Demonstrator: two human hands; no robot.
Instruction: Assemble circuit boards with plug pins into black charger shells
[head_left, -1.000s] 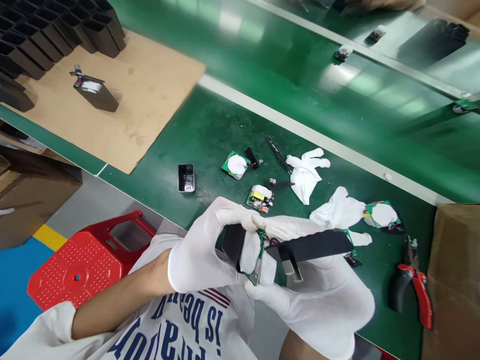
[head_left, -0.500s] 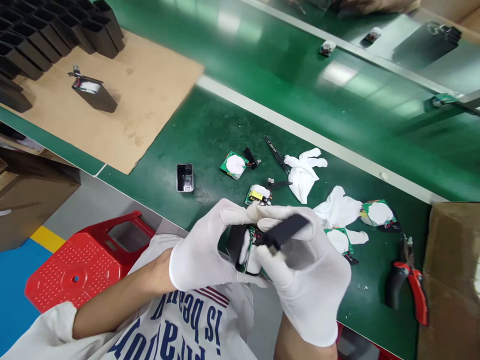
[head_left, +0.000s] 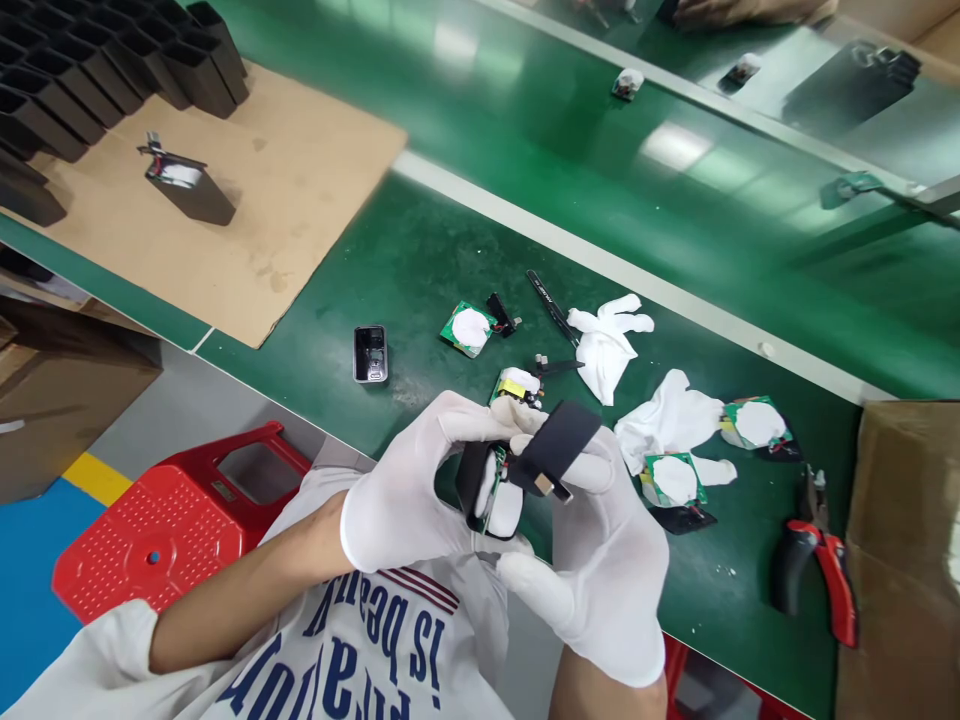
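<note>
Both my hands wear white gloves and meet over the near edge of the green table (head_left: pixel 420 260). My left hand (head_left: pixel 409 490) is closed round a black housing (head_left: pixel 472 480) with a green circuit board and a white pad showing inside it. My right hand (head_left: pixel 600 560) pinches a flat black cover piece (head_left: pixel 555 445) with a metal prong, tilted against the housing's open side. The two parts touch between my fingertips.
On the table lie several green circuit boards with white pads (head_left: pixel 470 328), a small metal-rimmed part (head_left: pixel 370 354), tweezers (head_left: pixel 553 305), loose white gloves (head_left: pixel 604 345) and red-handled pliers (head_left: pixel 825 580). Black housings (head_left: pixel 112 60) stand on cardboard (head_left: pixel 285 180) at the left. A red stool (head_left: pixel 165 520) is below.
My right hand has turned the black cover piece from lying long and level to a short, tilted end-on pose, bringing it left against the housing. Parts on the far conveyor have drifted left.
</note>
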